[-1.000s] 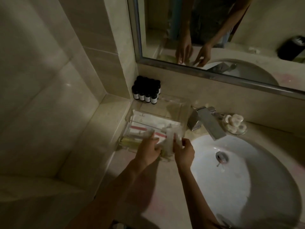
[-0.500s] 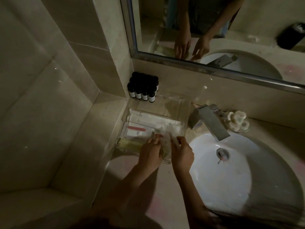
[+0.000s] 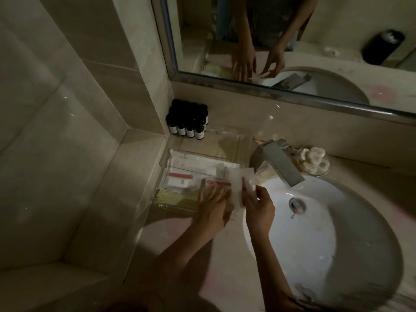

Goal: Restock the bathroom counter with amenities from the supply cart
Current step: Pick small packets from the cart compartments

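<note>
Now the right hand (image 3: 258,208) pinches a thin white plastic sachet (image 3: 234,180) over the near right corner of the clear acrylic tray (image 3: 165,174); the left hand (image 3: 212,204), fingers straight, presses flat paper packets (image 3: 180,182) just left.

dim tiled walls (image 3: 67,109); mirror (image 3: 292,30); sink (image 3: 315,255)

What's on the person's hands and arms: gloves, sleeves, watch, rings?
No gloves, rings, watch or bands on the left hand or right hand. Both forearms are uncovered to the frame edge; no sleeve shows. Light is dim, so fine jewellery could go unseen.
</note>
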Demonstrator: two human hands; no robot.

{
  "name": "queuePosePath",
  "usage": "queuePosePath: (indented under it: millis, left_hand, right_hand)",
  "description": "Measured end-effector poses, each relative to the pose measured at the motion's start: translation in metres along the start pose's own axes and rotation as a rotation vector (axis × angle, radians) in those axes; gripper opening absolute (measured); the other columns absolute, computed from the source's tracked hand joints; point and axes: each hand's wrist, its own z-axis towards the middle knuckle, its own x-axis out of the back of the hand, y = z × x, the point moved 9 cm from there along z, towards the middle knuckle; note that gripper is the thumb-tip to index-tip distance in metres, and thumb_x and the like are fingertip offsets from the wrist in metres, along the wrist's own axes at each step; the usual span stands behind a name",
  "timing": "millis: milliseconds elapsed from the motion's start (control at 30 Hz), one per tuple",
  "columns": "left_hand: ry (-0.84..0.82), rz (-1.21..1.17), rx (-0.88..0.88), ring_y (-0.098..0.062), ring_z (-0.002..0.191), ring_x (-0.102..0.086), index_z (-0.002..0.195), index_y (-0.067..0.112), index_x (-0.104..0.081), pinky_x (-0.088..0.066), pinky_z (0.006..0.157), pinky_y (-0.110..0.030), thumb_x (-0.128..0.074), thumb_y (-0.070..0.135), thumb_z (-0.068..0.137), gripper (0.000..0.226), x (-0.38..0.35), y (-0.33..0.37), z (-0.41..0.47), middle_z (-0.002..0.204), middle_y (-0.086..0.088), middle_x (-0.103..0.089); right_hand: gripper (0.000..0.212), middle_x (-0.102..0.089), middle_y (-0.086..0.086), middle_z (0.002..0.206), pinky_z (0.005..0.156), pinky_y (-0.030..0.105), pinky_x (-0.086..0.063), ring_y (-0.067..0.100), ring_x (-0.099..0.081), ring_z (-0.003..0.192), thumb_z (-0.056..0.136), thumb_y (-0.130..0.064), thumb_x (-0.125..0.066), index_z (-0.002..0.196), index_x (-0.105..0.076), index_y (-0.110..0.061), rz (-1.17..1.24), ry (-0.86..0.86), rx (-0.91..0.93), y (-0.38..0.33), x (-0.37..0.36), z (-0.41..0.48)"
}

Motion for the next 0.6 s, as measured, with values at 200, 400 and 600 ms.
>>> queuePosePath:
  millis: [200, 400, 600]
  left_hand:
    - [0.002, 0.018, -0.006, -0.037, 0.135, -0.039, 0.141, 0.015, -0.033, -0.027, 0.108, -0.064, -0.045, 0.052, 0.084, 0.069, -0.012, -0.003, 0.007, 0.141, -0.011, -0.048]
    - [0.028, 0.101, -0.029, -0.032, 0.124, -0.054, 0.136, 0.014, -0.047, -0.035, 0.105, -0.058, -0.033, 0.055, 0.085, 0.066, -0.007, 0.001, 0.004, 0.131, -0.007, -0.06]
    - [0.031, -0.107, -0.085, -0.023, 0.145, -0.019, 0.144, 0.023, -0.035, 0.0, 0.118, -0.055, -0.051, 0.039, 0.093, 0.056, 0.003, -0.001, 0.011, 0.152, -0.001, -0.036]
  right_hand:
    - [0.011, -0.063, -0.013, 0.079, 0.064, 0.028, -0.046, 0.01, -0.062, 0.074, 0.092, -0.026, -0.062, 0.102, -0.062, -0.021, 0.003, -0.007, -0.015, 0.008, 0.003, 0.0]
    - [0.012, -0.067, -0.004, 0.083, 0.062, 0.023, -0.046, 0.009, -0.062, 0.071, 0.094, -0.028, -0.06, 0.101, -0.061, -0.018, 0.009, -0.061, 0.004, 0.006, -0.005, 0.0]
    - [0.015, -0.068, 0.001, 0.086, 0.067, 0.032, -0.048, 0.017, -0.063, 0.076, 0.095, -0.024, -0.057, 0.107, -0.062, -0.016, 0.058, -0.121, 0.032, 0.001, -0.01, 0.003]
